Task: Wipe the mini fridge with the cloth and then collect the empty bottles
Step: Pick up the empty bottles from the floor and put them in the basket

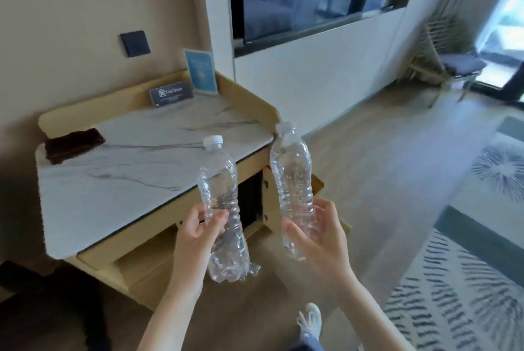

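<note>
My left hand [195,230] grips a clear, crumpled empty bottle [221,194] with a white cap, held upright in front of the cabinet. My right hand [320,233] holds a second clear empty bottle [293,177], also upright and capped. A dark brown cloth [74,145] lies folded on the left end of the marble countertop [136,163]. Below the counter, the wooden cabinet door [273,197] stands open on a dark compartment [249,203]; the mini fridge inside cannot be made out.
A dark card stand [171,93] and a blue sign [202,72] stand at the counter's back. A patterned rug [459,288] covers the floor to the right. A chair [450,64] sits by the far window. My shoe [310,319] shows at the bottom.
</note>
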Motion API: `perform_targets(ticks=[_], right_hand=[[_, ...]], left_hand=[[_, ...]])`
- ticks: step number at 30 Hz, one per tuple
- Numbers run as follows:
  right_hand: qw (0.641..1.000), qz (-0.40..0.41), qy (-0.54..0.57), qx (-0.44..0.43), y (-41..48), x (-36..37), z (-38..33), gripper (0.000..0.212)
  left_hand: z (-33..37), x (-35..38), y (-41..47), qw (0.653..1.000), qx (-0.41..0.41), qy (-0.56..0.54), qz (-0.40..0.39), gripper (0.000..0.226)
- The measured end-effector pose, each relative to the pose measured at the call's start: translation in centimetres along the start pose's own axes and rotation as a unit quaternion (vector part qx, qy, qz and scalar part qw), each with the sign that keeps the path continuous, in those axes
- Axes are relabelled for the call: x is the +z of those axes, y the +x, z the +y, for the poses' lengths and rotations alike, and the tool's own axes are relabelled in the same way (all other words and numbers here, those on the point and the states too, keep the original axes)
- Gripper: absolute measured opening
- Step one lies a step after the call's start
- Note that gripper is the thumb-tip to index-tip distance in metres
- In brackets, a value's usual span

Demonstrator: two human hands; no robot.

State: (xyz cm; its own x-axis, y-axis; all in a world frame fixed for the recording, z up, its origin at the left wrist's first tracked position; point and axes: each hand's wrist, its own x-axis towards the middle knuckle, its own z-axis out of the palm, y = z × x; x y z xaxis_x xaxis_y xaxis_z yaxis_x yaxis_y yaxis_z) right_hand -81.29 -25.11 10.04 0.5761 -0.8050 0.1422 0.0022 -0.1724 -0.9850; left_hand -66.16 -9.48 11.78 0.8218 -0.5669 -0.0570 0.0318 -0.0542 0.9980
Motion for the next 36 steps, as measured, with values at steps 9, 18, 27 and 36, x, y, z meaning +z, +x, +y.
perform_targets(ticks=[9,18,27,36], right_hand=[[0.984,0.168,-0.058,0.013,-1.9,-10.0,-0.8,0.046],[0.951,0.297,-0.083,0.039,-2.0,-24.4,1.0,0.052],[0.930,0.346,-0.097,0.073,0.3,-44.1,4.8,0.062],[0.921,0.363,-0.088,0.108,6.4,-56.7,8.3,0.063]], left_hand=[[0.8,11.0,1.7,0.982,0.013,-0.024,-0.188,0.063],[1.2,28.0,1.8,0.957,-0.005,-0.007,-0.291,0.075],[-0.4,50.2,-1.0,0.933,-0.038,0.005,-0.357,0.070],[0.0,65.4,1.0,0.914,-0.048,0.028,-0.403,0.068]])
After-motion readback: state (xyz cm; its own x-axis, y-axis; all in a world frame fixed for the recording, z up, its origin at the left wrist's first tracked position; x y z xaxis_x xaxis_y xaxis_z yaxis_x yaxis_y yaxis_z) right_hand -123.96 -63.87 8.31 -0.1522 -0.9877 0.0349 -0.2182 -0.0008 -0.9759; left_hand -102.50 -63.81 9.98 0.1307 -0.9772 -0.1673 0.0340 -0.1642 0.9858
